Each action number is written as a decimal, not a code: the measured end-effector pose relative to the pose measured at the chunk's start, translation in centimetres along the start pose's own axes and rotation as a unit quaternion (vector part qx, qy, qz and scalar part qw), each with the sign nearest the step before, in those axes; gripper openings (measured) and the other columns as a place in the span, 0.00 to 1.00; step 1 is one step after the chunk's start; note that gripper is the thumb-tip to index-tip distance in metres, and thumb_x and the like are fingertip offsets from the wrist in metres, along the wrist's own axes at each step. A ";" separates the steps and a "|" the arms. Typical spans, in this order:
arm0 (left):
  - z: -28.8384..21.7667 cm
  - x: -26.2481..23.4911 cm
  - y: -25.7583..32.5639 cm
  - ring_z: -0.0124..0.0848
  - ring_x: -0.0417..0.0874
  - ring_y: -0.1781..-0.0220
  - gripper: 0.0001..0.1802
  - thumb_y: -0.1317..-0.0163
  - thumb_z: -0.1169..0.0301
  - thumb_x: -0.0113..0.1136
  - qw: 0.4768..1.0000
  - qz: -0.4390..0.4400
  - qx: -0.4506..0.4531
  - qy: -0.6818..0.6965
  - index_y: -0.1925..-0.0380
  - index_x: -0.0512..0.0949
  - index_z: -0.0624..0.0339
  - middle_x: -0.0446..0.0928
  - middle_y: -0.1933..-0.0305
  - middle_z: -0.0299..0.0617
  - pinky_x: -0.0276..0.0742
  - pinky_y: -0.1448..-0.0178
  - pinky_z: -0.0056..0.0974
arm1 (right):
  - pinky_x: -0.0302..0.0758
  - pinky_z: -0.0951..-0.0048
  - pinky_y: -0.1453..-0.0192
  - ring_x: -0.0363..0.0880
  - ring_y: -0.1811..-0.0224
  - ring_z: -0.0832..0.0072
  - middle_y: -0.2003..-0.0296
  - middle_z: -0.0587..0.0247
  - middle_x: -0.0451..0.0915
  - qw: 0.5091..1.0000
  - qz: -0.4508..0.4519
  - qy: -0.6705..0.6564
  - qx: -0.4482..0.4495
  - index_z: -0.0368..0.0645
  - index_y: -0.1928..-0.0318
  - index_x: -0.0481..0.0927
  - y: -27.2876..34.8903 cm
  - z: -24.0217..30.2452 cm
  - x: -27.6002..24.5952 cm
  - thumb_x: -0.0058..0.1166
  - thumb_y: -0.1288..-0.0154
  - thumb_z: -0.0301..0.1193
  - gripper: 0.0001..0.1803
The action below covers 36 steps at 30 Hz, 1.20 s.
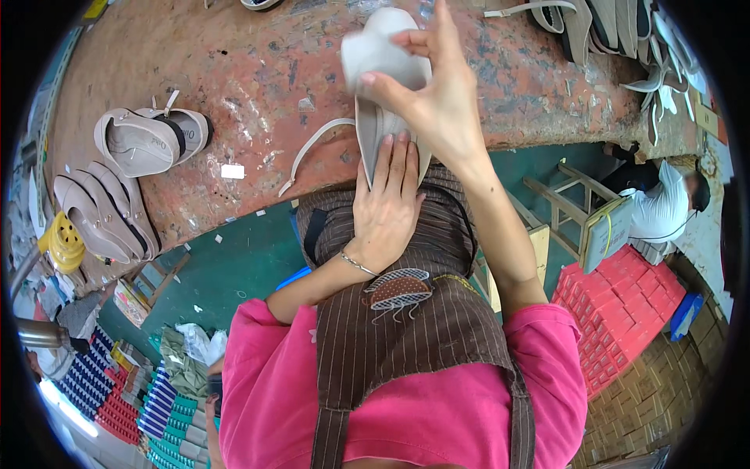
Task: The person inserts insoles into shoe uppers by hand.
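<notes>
One view from the head camera is being given, looking down over a pink top and a brown striped apron (406, 328). A pale grey shoe (383, 86) is being held upright against the apron at the near edge of the workbench (258, 86), its sole turned toward the person. The left hand (387, 207) is being pressed flat, fingers spread, against the lower part of the shoe, where a loose strap (312, 152) is seen trailing off to the left over the bench. The right hand (437, 94) is being closed around the upper part of the shoe, thumb and fingers gripping it from the right.

The bench top is being shown as a worn, reddish-brown surface, scuffed and blotched with pale patches. On its left side, a pair of beige shoes (148, 141) is being kept with the insoles up, and a row of further beige shoes (101, 211) is being stacked just below, near a yellow spool (62, 242). At the far right of the bench, a heap of pale shoe parts (617, 31) is being stored.

Below the bench, a green floor (234, 266) is being seen. To the right, red crates (617, 313) are being stacked beside a wooden stool (570, 203), and another person in a white shirt (664, 207) is being seen seated there. At lower left, striped bundles (125, 391) are being piled.
</notes>
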State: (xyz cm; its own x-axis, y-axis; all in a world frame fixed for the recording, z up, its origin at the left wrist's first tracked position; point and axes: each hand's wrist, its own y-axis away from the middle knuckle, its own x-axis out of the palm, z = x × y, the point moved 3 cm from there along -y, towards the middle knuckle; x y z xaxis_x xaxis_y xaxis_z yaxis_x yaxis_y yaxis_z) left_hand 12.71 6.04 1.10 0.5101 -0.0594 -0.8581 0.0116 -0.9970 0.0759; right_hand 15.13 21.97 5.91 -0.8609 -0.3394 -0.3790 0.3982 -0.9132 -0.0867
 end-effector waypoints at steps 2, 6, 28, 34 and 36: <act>0.6 0.6 0.5 0.48 0.54 0.22 0.39 0.43 0.63 0.61 1.000 0.003 -0.020 -0.005 0.32 0.63 0.68 0.60 0.27 0.55 0.56 0.27 0.63 | 0.77 0.60 0.45 0.79 0.47 0.50 0.48 0.45 0.78 0.994 0.079 0.069 -0.040 0.35 0.40 0.69 1.5 1.4 -0.7 0.69 0.54 0.25 0.38; 0.6 0.1 0.8 0.53 0.65 0.29 0.33 0.40 0.62 0.57 0.997 -0.075 0.019 0.026 0.35 0.67 0.64 0.69 0.35 0.55 0.58 0.26 0.58 | 0.71 0.50 0.37 0.77 0.41 0.51 0.43 0.45 0.76 0.958 0.147 0.218 -0.111 0.35 0.61 0.78 9.0 2.7 -1.1 0.60 0.53 0.17 0.15; 0.5 0.8 1.6 0.55 0.59 0.25 0.29 0.41 0.66 0.55 0.999 -0.003 0.010 -0.031 0.41 0.74 0.72 0.66 0.33 0.59 0.58 0.26 0.59 | 0.50 0.42 0.25 0.74 0.39 0.59 0.41 0.53 0.75 0.860 0.113 0.469 -0.169 0.42 0.34 0.68 3.8 -2.7 3.5 0.46 0.39 0.26 0.29; 0.7 1.1 1.7 0.52 0.57 0.23 0.27 0.39 0.69 0.50 0.999 0.002 0.019 -0.043 0.41 0.72 0.73 0.64 0.30 0.60 0.61 0.27 0.57 | 0.50 0.39 0.26 0.76 0.42 0.54 0.45 0.44 0.76 0.838 0.106 0.501 -0.189 0.36 0.38 0.69 6.6 -2.2 3.0 0.47 0.39 0.27 0.27; 0.6 1.0 1.6 0.52 0.58 0.23 0.28 0.39 0.70 0.50 1.000 -0.015 0.021 0.011 0.40 0.70 0.73 0.64 0.30 0.61 0.62 0.27 0.56 | 0.49 0.38 0.26 0.77 0.44 0.52 0.47 0.41 0.76 0.828 0.107 0.512 -0.203 0.30 0.41 0.69 6.9 -2.7 3.0 0.48 0.40 0.27 0.26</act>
State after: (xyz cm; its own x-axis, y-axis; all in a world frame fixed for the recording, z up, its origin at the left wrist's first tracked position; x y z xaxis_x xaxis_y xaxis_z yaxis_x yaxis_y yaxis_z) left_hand 12.71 4.33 0.06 0.5295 -0.0296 -0.8478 -0.0088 -0.9995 0.0293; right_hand 16.17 15.24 1.74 -0.1202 0.0740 -0.9900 0.7593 -0.6356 -0.1397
